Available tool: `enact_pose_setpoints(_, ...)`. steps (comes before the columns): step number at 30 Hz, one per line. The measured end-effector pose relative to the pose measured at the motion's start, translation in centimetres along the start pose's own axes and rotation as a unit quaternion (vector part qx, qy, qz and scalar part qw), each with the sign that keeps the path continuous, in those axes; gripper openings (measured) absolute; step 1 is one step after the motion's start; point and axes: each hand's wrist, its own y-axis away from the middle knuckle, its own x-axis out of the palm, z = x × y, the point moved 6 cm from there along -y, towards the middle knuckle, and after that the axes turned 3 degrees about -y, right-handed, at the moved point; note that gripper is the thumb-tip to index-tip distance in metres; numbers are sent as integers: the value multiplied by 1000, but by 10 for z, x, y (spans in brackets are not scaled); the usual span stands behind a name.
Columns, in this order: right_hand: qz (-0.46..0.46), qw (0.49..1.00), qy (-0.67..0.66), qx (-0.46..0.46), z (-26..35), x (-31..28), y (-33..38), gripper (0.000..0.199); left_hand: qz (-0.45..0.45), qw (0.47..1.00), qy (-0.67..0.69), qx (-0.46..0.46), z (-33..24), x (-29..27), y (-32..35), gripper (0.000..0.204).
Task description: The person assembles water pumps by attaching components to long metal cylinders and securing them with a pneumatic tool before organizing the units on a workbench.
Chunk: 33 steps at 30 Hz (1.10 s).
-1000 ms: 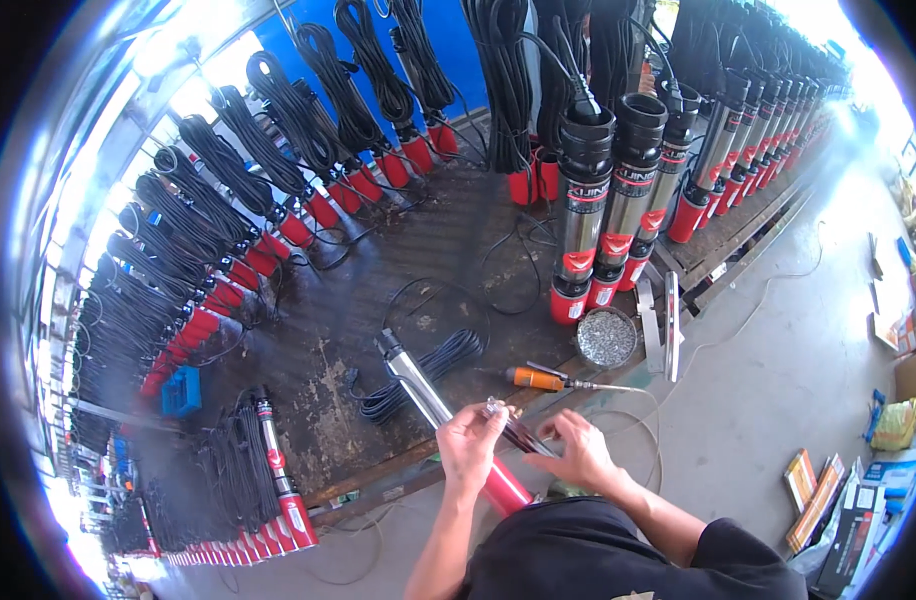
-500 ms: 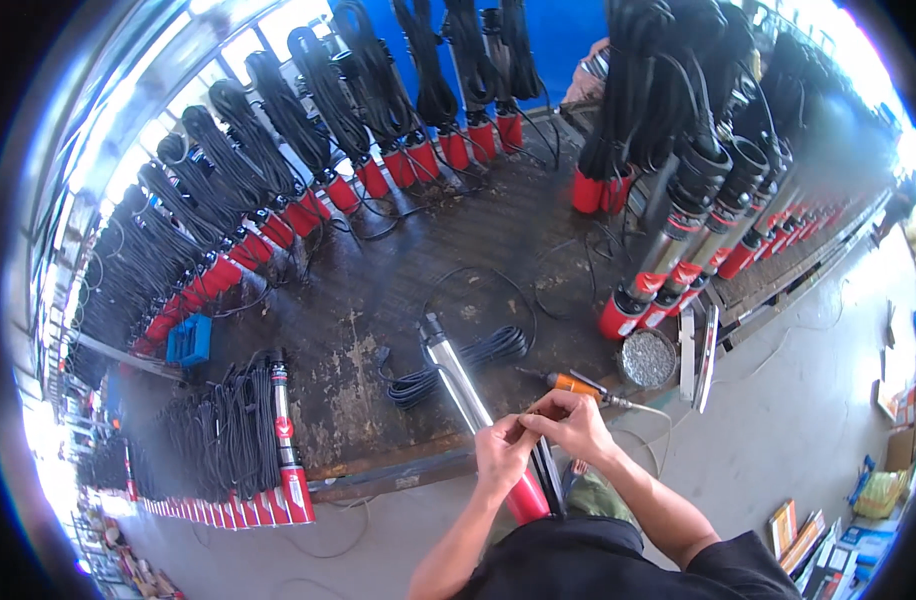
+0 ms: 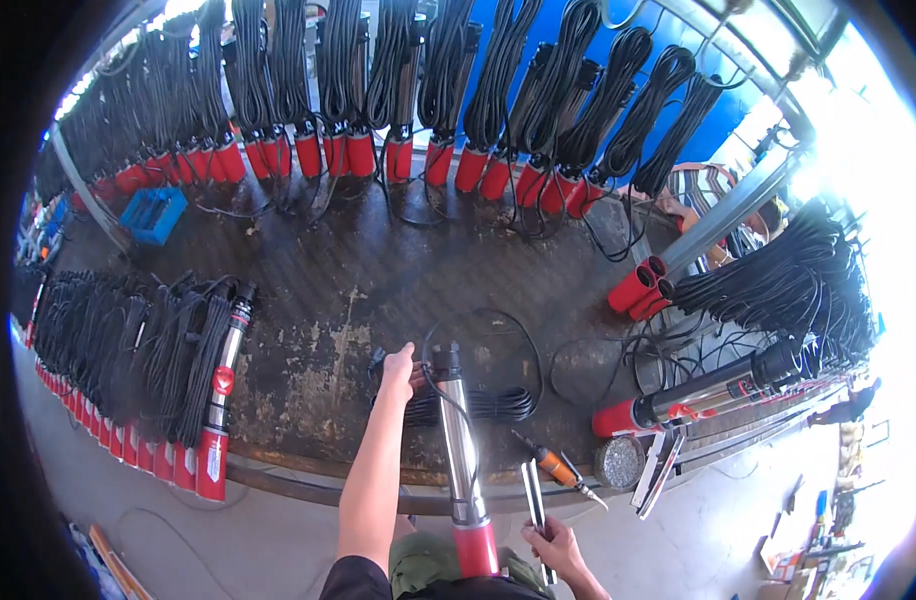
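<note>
The pump (image 3: 462, 450) is shiny silver with a red end, its cable coil (image 3: 478, 403) black; the screwdriver (image 3: 558, 467) has an orange handle; the crate (image 3: 153, 213) is blue; the surface (image 3: 338, 330) is dark brown with pale worn patches

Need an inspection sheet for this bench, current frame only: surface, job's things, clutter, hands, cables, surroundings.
Surface: dark worn bench, stained and scuffed.
Job's things: steel pump with red end lying toward the person; flat metal strips.
Clutter: orange-handled screwdriver, round tin, blue crate.
Hands: left hand at the pump's far end, on its cable; right hand gripping the strips.
Cables: black coil beside the pump; coiled bundles on every pump.
Surroundings: rows of red-ended pumps along the bench edges.
</note>
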Motion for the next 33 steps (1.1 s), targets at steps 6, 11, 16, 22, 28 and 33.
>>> enact_pose_setpoints(6,-11,995,-28,-97,80,7,-37,25,26,998,57,33,-5,1,88,19)
enact_pose_setpoints(11,30,989,-38,-139,154,34,-97,26,180,980,52,68,-53,18,86,21)
enact_pose_setpoints(16,-54,961,6,-272,224,75,-184,34,156,900,-176,367,-108,48,65,21)
enact_pose_setpoints(22,-34,972,94,-213,280,124,-235,28,164,871,-218,408,-106,64,46,18)
enact_pose_setpoints(28,-57,937,181,-294,275,136,-234,26,128,903,-107,395,-89,54,43,21)
enact_pose_setpoints(33,-82,904,262,-328,256,145,-212,24,155,913,2,377,-81,57,36,25)
